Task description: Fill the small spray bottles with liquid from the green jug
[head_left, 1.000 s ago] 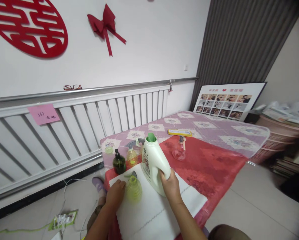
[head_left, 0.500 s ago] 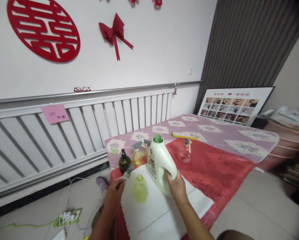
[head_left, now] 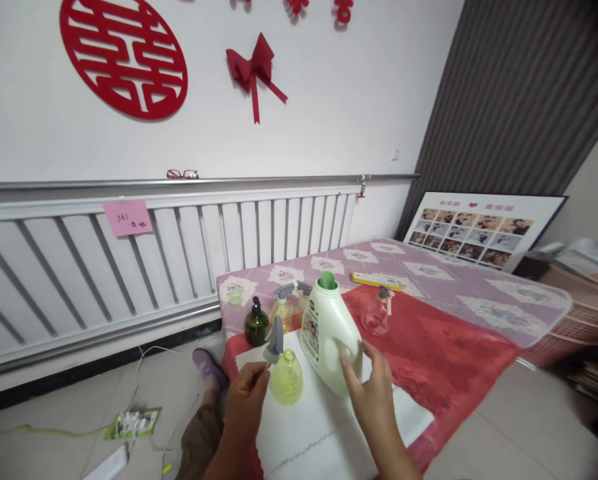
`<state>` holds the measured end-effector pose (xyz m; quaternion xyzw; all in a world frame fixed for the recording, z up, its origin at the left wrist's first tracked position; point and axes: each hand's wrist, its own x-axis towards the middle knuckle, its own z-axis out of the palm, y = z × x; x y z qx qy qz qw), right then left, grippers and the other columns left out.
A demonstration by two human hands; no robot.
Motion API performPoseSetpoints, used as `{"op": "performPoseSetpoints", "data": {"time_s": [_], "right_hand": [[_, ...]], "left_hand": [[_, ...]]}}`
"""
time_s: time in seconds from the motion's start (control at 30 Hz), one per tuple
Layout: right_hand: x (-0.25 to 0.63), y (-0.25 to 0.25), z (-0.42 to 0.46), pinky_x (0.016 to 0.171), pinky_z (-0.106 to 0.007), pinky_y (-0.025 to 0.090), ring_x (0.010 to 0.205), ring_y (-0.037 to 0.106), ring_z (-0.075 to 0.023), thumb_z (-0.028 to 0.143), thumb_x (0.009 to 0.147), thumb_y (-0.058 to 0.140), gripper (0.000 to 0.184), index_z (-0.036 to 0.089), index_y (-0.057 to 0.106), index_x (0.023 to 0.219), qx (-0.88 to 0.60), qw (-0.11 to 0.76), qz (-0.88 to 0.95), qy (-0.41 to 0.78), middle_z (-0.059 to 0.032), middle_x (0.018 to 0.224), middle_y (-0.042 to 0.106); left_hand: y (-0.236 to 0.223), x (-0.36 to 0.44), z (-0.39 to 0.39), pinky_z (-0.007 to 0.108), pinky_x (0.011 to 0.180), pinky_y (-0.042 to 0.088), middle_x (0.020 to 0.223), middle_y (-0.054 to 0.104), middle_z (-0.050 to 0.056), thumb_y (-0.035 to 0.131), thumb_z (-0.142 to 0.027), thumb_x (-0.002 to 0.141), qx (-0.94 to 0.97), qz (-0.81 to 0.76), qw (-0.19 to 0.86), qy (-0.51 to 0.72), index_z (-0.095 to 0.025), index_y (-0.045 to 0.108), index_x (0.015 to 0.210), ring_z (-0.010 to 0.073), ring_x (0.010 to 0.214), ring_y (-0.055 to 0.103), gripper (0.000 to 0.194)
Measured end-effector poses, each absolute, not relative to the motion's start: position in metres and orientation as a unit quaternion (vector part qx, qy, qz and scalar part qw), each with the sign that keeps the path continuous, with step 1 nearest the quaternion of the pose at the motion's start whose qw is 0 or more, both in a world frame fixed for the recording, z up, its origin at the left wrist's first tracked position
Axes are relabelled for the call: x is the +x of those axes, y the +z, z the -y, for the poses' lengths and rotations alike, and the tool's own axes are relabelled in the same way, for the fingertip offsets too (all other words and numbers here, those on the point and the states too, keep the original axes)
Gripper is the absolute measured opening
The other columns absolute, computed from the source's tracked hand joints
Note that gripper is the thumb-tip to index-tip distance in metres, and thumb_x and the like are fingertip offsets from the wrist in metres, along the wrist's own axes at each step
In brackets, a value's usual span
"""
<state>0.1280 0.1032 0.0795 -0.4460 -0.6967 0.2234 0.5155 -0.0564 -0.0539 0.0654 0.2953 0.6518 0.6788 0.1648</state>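
Note:
My left hand [head_left: 250,388] is closed in a pinch below a grey trigger spray head [head_left: 275,341], apparently on its thin tube. Just right of it, a translucent yellow-green bottle [head_left: 287,381] stands upright with its neck uncovered. A large pale green detergent jug [head_left: 331,333] stands upright behind that bottle on the white cloth [head_left: 303,443], with a green piece [head_left: 327,280] in its mouth. My right hand [head_left: 371,383] is at the jug's handle side, fingers spread and loose around it; light contact is possible. Part of the handle is hidden by the fingers.
A dark green pump bottle [head_left: 256,325] and a clear spray bottle [head_left: 281,312] with yellowish liquid stand behind. Another clear spray bottle [head_left: 376,317] is on the red cloth [head_left: 429,347]. A yellow box [head_left: 376,281] lies farther back. A radiator [head_left: 189,250] runs along the wall.
My right hand has loosened from the jug's handle, its fingers spreading. My left hand has raised the spray head more upright beside the yellow-green bottle. The view has shifted left.

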Motion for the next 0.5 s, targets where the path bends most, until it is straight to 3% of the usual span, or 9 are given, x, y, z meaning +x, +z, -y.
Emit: {"op": "performPoseSetpoints", "data": {"time_s": [0.1, 0.17, 0.33, 0.5], "right_hand": [[0.118, 0.097, -0.067, 0.098, -0.05, 0.046, 0.116, 0.057, -0.0326, 0.048, 0.079, 0.062, 0.049, 0.019, 0.059, 0.119, -0.406, 0.519, 0.704, 0.266, -0.0159, 0.121, 0.063], [0.106, 0.106, -0.047, 0.095, -0.047, 0.049, 0.108, 0.062, -0.0304, 0.045, 0.079, 0.062, 0.043, 0.02, 0.062, 0.115, -0.386, 0.478, 0.712, 0.341, -0.0136, 0.114, 0.067], [0.086, 0.109, -0.023, 0.093, -0.048, 0.05, 0.1, 0.067, -0.0307, 0.045, 0.074, 0.068, 0.048, 0.019, 0.065, 0.115, -0.358, 0.407, 0.664, 0.515, -0.0119, 0.11, 0.074], [0.093, 0.102, -0.018, 0.088, -0.042, 0.053, 0.091, 0.07, -0.0279, 0.044, 0.075, 0.072, 0.043, 0.018, 0.069, 0.11, -0.331, 0.395, 0.641, 0.569, -0.0095, 0.104, 0.077]], "left_hand": [[0.072, -0.046, 0.052, 0.028, 0.075, 0.051, 0.083, 0.071, 0.002, 0.064, -0.042, 0.081, 0.322, -0.644, 0.148, 0.678, -0.02, 0.071, 0.086, 0.0176, 0.079, 0.063, 0.023], [0.078, -0.036, 0.051, 0.026, 0.073, 0.05, 0.08, 0.068, 0.001, 0.062, -0.039, 0.083, 0.343, -0.634, 0.145, 0.678, -0.02, 0.069, 0.084, 0.0167, 0.078, 0.062, 0.02], [0.08, -0.009, 0.049, 0.025, 0.07, 0.05, 0.076, 0.066, 0.001, 0.06, -0.032, 0.084, 0.384, -0.615, 0.125, 0.678, -0.021, 0.068, 0.079, 0.0159, 0.074, 0.062, 0.015], [0.067, 0.006, 0.05, 0.028, 0.073, 0.052, 0.076, 0.068, 0.002, 0.057, -0.027, 0.086, 0.419, -0.607, 0.127, 0.663, -0.022, 0.068, 0.075, 0.0172, 0.075, 0.065, 0.017]]}}
